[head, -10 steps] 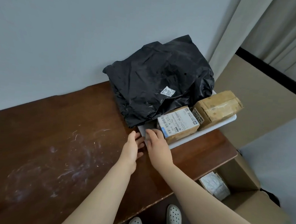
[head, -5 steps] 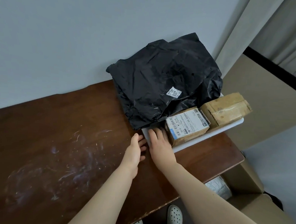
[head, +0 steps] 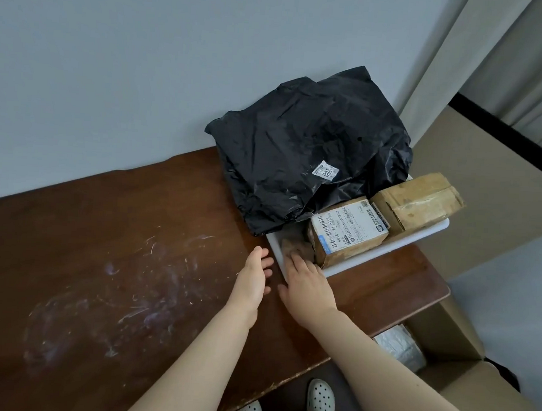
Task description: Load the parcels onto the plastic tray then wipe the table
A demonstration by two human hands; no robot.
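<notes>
Parcels look loaded: black bag (head: 304,172) and 2 boxes (head: 348,231) sit on the tray (head: 418,239). Right hand (head: 306,283) lies flat, open, on its corner, left hand (head: 253,276) open on the bench (head: 100,241). I'd shove the tray aside gently before wiping the smears (head: 112,297).

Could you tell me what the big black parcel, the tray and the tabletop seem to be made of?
Black parcel: thin glossy plastic film, judging by its crinkles and sheen. Tray: smooth white, probably plastic. Tabletop: dark brown, looks like varnished wood, with whitish smears and a chipped front edge.
</notes>
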